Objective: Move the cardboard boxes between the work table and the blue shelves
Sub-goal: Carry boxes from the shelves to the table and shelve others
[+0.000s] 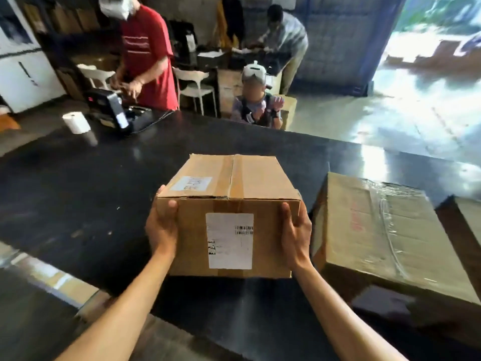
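Note:
I hold a taped cardboard box (229,204) with a white label on its near face, over the black work table (78,194). My left hand (162,225) presses its left side, thumb on the upper edge. My right hand (295,231) clasps its right side. I cannot tell whether its bottom touches the table. A larger, flatter cardboard box (385,235) with clear tape and red print lies on the table just to the right. The corner of a third box (466,217) shows at the right edge. The blue shelves are out of view.
A white paper roll (76,122) and a black label printer (117,110) stand at the table's far left. A person in a red shirt (147,56) works behind it. Another person with a headset (256,102) sits beyond the far edge, a third stands further back.

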A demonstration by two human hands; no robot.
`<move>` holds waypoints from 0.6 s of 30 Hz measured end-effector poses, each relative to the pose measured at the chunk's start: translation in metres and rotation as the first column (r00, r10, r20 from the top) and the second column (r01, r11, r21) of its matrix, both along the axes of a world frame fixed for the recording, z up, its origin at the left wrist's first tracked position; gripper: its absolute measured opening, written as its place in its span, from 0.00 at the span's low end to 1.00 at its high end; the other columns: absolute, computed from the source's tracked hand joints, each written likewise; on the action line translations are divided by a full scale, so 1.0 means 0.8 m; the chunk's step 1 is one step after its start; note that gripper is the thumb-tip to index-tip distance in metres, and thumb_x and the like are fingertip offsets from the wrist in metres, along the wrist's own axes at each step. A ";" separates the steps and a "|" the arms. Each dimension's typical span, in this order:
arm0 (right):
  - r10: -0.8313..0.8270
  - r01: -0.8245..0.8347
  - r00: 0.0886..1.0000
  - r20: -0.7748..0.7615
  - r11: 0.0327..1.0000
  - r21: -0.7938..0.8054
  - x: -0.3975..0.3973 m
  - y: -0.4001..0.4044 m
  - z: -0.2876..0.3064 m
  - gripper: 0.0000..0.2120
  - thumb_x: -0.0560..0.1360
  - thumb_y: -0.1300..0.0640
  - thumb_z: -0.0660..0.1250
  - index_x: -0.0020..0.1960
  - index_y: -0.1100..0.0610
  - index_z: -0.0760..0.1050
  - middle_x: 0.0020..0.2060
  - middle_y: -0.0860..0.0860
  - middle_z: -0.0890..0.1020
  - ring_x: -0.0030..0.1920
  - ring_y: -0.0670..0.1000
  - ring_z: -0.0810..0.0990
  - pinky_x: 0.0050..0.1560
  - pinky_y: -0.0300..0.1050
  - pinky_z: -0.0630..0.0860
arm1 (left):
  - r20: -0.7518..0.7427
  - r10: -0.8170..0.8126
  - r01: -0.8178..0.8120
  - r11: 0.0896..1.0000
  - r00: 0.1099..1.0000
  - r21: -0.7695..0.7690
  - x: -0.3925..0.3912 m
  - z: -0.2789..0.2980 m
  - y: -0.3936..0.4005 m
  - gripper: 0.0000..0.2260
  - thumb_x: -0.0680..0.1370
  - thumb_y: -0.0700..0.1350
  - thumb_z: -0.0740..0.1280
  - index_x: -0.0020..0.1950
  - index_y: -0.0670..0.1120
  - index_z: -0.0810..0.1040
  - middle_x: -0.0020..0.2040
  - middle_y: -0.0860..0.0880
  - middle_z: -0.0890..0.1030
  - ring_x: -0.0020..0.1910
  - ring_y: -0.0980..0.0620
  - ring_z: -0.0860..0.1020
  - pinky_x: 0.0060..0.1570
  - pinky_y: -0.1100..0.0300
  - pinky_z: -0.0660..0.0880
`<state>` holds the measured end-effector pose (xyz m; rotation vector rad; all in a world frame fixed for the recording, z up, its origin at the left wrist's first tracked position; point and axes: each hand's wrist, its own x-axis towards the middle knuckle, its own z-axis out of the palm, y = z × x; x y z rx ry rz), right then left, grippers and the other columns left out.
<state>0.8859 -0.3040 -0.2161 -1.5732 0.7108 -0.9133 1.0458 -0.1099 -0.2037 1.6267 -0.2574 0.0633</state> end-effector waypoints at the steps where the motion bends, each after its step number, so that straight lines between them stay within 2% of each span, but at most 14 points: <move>1: -0.042 0.042 0.999 -0.002 0.999 0.008 -0.006 0.003 -0.008 0.46 0.68 0.23 0.59 0.76 0.51 0.66 0.68 0.52 0.77 0.66 0.50 0.76 0.67 0.56 0.75 | -0.010 -0.046 0.046 0.999 0.999 0.000 0.004 -0.006 -0.005 0.46 0.63 0.80 0.58 0.74 0.54 0.70 0.69 0.51 0.75 0.67 0.53 0.72 0.64 0.60 0.68; 3: -0.107 0.107 0.994 -0.001 0.994 0.023 -0.019 0.009 -0.023 0.47 0.68 0.23 0.60 0.77 0.51 0.65 0.70 0.51 0.76 0.68 0.46 0.75 0.69 0.49 0.74 | -0.019 -0.140 0.141 0.989 0.990 0.036 0.011 -0.022 -0.013 0.48 0.62 0.81 0.58 0.75 0.55 0.68 0.70 0.51 0.74 0.69 0.52 0.71 0.69 0.53 0.67; 4: -0.131 0.131 0.991 -0.003 0.991 0.024 -0.024 0.013 -0.029 0.45 0.69 0.24 0.60 0.77 0.50 0.64 0.71 0.50 0.75 0.67 0.39 0.74 0.69 0.42 0.72 | -0.017 -0.181 0.182 0.982 0.983 0.049 0.014 -0.029 -0.015 0.48 0.62 0.81 0.58 0.75 0.55 0.67 0.71 0.52 0.73 0.70 0.52 0.70 0.70 0.53 0.66; 6: -0.170 0.170 0.985 -0.010 0.985 0.024 -0.032 0.019 -0.040 0.45 0.69 0.25 0.61 0.79 0.49 0.62 0.71 0.45 0.73 0.65 0.27 0.69 0.66 0.29 0.69 | -0.022 -0.255 0.256 0.965 0.967 0.052 0.019 -0.043 -0.020 0.47 0.63 0.80 0.60 0.76 0.56 0.66 0.70 0.55 0.72 0.69 0.55 0.70 0.66 0.59 0.67; 8: -0.194 0.194 0.981 -0.010 0.980 0.041 -0.037 0.026 -0.047 0.49 0.68 0.23 0.61 0.80 0.50 0.59 0.70 0.42 0.72 0.64 0.25 0.68 0.60 0.22 0.66 | -0.015 -0.302 0.303 0.950 0.953 0.074 0.027 -0.056 -0.024 0.44 0.65 0.79 0.61 0.76 0.58 0.65 0.69 0.58 0.72 0.67 0.60 0.70 0.60 0.71 0.67; 9: -0.195 0.195 0.981 -0.009 0.980 0.042 -0.039 0.028 -0.049 0.50 0.68 0.23 0.61 0.80 0.51 0.58 0.69 0.39 0.72 0.64 0.25 0.68 0.59 0.21 0.66 | -0.017 -0.319 0.319 0.943 0.948 0.096 0.031 -0.061 -0.025 0.43 0.65 0.78 0.61 0.76 0.59 0.64 0.69 0.58 0.72 0.66 0.62 0.70 0.59 0.73 0.67; 11: -0.175 0.175 0.984 -0.016 0.983 0.052 -0.040 0.030 -0.053 0.51 0.67 0.22 0.62 0.81 0.49 0.56 0.68 0.35 0.71 0.65 0.27 0.69 0.61 0.25 0.67 | -0.057 -0.361 0.366 0.921 0.931 0.137 0.041 -0.071 -0.027 0.40 0.66 0.78 0.61 0.75 0.65 0.62 0.70 0.60 0.71 0.67 0.60 0.69 0.62 0.66 0.66; 13: -0.144 0.147 0.989 -0.034 0.985 0.095 -0.041 0.032 -0.060 0.50 0.66 0.22 0.63 0.80 0.44 0.54 0.68 0.34 0.70 0.68 0.34 0.70 0.67 0.37 0.70 | -0.100 -0.403 0.414 0.900 0.910 0.139 0.052 -0.085 -0.027 0.37 0.67 0.76 0.62 0.75 0.68 0.60 0.71 0.60 0.71 0.69 0.58 0.69 0.64 0.60 0.67; 16: -0.116 0.125 0.991 -0.072 0.982 0.141 -0.041 0.036 -0.073 0.50 0.65 0.23 0.64 0.80 0.42 0.52 0.72 0.38 0.69 0.73 0.43 0.68 0.73 0.49 0.68 | -0.149 -0.425 0.446 0.879 0.893 0.168 0.067 -0.105 -0.026 0.39 0.67 0.75 0.63 0.76 0.64 0.62 0.71 0.55 0.72 0.70 0.55 0.70 0.66 0.57 0.68; 18: -0.092 0.108 0.990 -0.103 0.982 0.155 -0.044 0.038 -0.082 0.49 0.67 0.25 0.65 0.81 0.42 0.51 0.76 0.42 0.66 0.74 0.42 0.66 0.76 0.51 0.65 | -0.216 -0.418 0.459 0.866 0.882 0.199 0.072 -0.118 -0.025 0.41 0.66 0.75 0.64 0.75 0.58 0.64 0.69 0.52 0.75 0.68 0.52 0.73 0.64 0.57 0.70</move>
